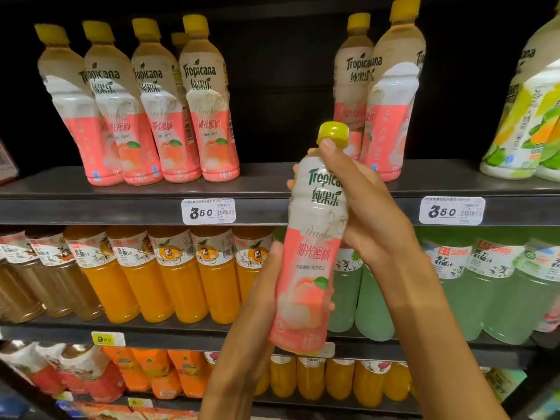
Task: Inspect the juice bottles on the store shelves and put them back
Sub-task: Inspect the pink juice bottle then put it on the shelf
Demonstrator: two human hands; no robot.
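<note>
both hands grip the peach juice bottle (312, 237), left hand (260, 301) low, right hand (360, 207) near its cap.

The held peach bottle (315, 237) at the frame's centre is showing "Tropicana", "纯果乐", "Peaches" and "阳光蜜桃", and the shelved peach bottles (209, 98) at upper left are carrying the same wording. Two price tags on the top shelf edge, one centre-left (208, 211) and one right (452, 210), are each reading "3.50". A yellow tag (108, 339) at lower left is reading "9.90".

A pink-and-white peach juice bottle (312, 237) with a yellow cap stands nearly upright at frame centre, label forward.
</note>
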